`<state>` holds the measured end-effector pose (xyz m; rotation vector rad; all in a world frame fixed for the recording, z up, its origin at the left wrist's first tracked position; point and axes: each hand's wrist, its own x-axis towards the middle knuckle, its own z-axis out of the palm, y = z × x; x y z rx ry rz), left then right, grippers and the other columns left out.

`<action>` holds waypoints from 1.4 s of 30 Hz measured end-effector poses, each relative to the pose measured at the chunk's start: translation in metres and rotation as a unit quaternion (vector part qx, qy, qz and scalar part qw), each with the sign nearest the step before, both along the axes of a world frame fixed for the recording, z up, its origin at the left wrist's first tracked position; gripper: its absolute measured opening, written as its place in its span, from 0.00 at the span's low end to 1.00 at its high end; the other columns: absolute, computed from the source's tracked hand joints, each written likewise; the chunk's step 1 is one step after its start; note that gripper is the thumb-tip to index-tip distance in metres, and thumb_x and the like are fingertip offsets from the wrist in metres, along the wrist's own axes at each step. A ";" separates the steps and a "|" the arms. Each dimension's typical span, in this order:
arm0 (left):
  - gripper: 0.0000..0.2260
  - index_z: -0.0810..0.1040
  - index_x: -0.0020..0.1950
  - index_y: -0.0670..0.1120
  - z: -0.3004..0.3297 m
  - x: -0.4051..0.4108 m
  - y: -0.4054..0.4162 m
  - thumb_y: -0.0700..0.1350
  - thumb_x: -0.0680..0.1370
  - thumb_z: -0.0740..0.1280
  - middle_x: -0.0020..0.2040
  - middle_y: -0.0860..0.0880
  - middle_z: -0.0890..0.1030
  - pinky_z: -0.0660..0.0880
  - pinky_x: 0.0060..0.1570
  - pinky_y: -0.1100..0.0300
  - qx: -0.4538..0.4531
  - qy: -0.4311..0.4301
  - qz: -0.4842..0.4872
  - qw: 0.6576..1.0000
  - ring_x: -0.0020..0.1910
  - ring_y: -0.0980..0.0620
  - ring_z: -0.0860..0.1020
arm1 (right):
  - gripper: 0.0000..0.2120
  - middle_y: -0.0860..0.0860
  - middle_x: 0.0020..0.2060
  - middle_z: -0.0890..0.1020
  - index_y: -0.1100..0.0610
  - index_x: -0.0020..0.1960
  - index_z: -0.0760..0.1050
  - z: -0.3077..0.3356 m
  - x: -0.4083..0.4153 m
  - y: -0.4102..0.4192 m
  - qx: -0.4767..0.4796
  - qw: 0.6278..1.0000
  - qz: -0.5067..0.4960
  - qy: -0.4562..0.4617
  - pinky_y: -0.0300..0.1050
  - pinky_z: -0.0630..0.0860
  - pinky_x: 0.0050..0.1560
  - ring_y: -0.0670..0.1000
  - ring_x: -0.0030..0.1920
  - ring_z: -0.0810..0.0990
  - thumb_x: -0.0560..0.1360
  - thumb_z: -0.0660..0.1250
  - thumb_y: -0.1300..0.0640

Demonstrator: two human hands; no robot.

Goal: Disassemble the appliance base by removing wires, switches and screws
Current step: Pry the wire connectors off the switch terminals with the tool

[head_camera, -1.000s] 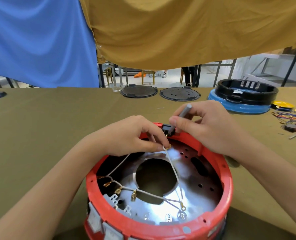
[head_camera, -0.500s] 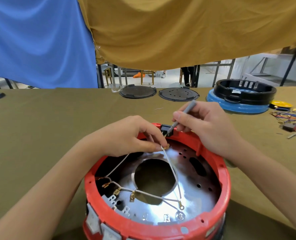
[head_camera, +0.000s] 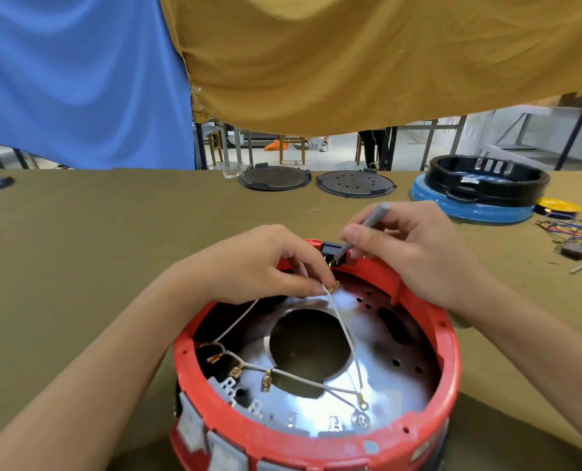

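A red round appliance base (head_camera: 449, 365) lies open side up before me, its shiny metal plate (head_camera: 395, 379) with a central hole showing inside. White wires (head_camera: 345, 338) with brass terminals run across it. My left hand (head_camera: 255, 263) pinches a white wire end with its brass terminal at the far rim. My right hand (head_camera: 415, 253) grips a thin grey tool (head_camera: 364, 229), whose tip touches the black switch block (head_camera: 332, 250) set in the rim's far edge.
On the olive table (head_camera: 95, 239) at the back lie two black round covers (head_camera: 274, 178), a blue base carrying a black ring (head_camera: 487, 180), a yellow disc (head_camera: 556, 205), and a heap of loose coloured wires and screws (head_camera: 575, 236) at the right.
The grey tool's tip has shifted slightly on the black switch block and my right hand has tilted. My left hand keeps hold of the wire end.
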<state>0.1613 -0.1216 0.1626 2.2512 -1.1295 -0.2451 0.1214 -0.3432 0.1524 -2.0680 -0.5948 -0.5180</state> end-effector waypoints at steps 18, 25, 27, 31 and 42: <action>0.06 0.86 0.53 0.53 0.000 0.001 0.001 0.45 0.78 0.72 0.40 0.61 0.84 0.74 0.46 0.69 -0.001 0.006 0.001 1.000 0.42 0.61 0.82 | 0.05 0.45 0.36 0.84 0.52 0.45 0.83 -0.003 0.000 -0.004 -0.034 0.998 -0.013 -0.042 0.54 0.81 0.45 0.49 0.40 0.84 0.79 0.69 0.55; 0.06 0.86 0.52 0.53 -0.001 0.001 0.001 0.44 0.77 0.72 0.39 0.58 0.84 0.72 0.44 0.71 -0.006 0.002 -0.003 1.000 0.40 0.60 0.82 | 0.08 0.45 0.35 0.84 0.53 0.44 0.82 0.008 0.001 0.003 -0.091 0.995 -0.027 -0.038 0.57 0.78 0.42 0.52 0.37 0.83 0.79 0.68 0.52; 0.06 0.86 0.52 0.53 -0.001 0.001 0.001 0.44 0.78 0.72 0.39 0.58 0.84 0.72 0.43 0.72 -0.008 0.002 -0.002 1.000 0.40 0.60 0.82 | 0.08 0.46 0.35 0.84 0.55 0.43 0.82 0.010 0.004 0.005 -0.077 0.996 -0.026 -0.023 0.56 0.78 0.43 0.51 0.38 0.83 0.79 0.68 0.53; 0.06 0.86 0.52 0.54 0.000 0.001 0.001 0.45 0.78 0.72 0.39 0.55 0.85 0.73 0.43 0.71 -0.015 0.008 -0.001 1.000 0.40 0.58 0.83 | 0.08 0.48 0.34 0.83 0.55 0.42 0.80 0.008 0.009 0.006 -0.043 0.999 -0.023 0.004 0.57 0.79 0.45 0.52 0.38 0.83 0.79 0.68 0.54; 0.06 0.85 0.52 0.55 0.000 0.000 0.001 0.44 0.79 0.71 0.44 0.58 0.85 0.77 0.49 0.63 -0.018 -0.006 0.004 1.000 0.45 0.56 0.83 | 0.10 0.54 0.31 0.81 0.60 0.43 0.81 0.003 0.018 0.006 0.056 0.996 -0.014 0.064 0.42 0.79 0.38 0.47 0.33 0.80 0.80 0.67 0.57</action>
